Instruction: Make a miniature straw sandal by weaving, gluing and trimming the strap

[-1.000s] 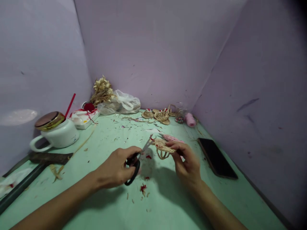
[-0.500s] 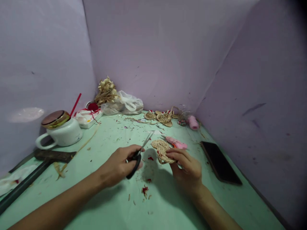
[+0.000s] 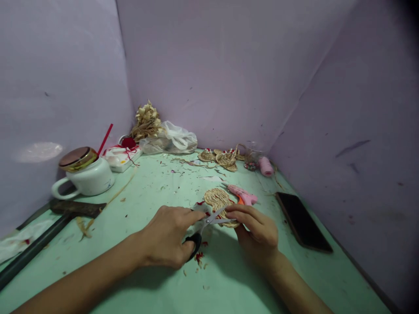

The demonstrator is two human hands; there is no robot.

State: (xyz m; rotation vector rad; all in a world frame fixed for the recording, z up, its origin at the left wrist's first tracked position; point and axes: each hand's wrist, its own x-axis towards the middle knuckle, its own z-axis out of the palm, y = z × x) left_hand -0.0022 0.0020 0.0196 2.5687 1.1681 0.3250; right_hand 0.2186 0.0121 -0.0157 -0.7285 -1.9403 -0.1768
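My left hand (image 3: 168, 237) is closed around the black handles of a pair of scissors (image 3: 206, 224), whose blades point right toward a round woven straw piece (image 3: 216, 199). My right hand (image 3: 257, 229) pinches the near edge of that straw piece, which lies flat on the green table (image 3: 157, 187). The scissor blades reach the straw piece's near edge, right by my right fingertips. Red thread scraps (image 3: 198, 257) lie on the table below the scissors.
A pink glue gun (image 3: 242, 194) lies just behind the straw piece. A black phone (image 3: 303, 221) is at the right. A white lidded mug (image 3: 85, 174) and a dark hammer (image 3: 49, 233) are at the left. More woven pieces (image 3: 225, 158), a plastic bag (image 3: 175, 139) and a pink spool (image 3: 265, 166) line the back wall.
The straw piece went from being held up to lying flat on the table. My left hand turned the scissors from pointing up and away to pointing right at the piece's near edge.
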